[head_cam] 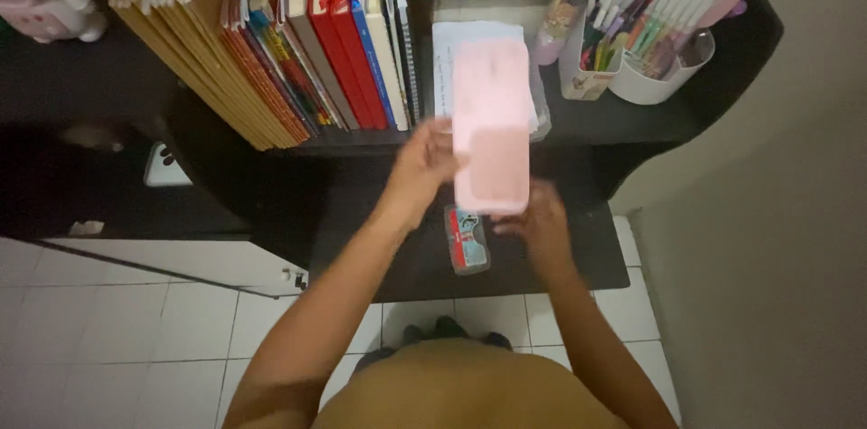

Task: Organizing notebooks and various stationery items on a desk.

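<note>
Both bare forearms reach out, left hand (424,163) and right hand (537,226) pinching opposite edges of a pale pink case (490,126) so it stays level just above the small red-and-blue tin (468,239) between them.

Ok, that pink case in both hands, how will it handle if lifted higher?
The pink case keeps straight edges between the left hand and right hand, so probably rigid. It looks smooth, maybe slippery. Only fingers grip it, so likely light.
</note>
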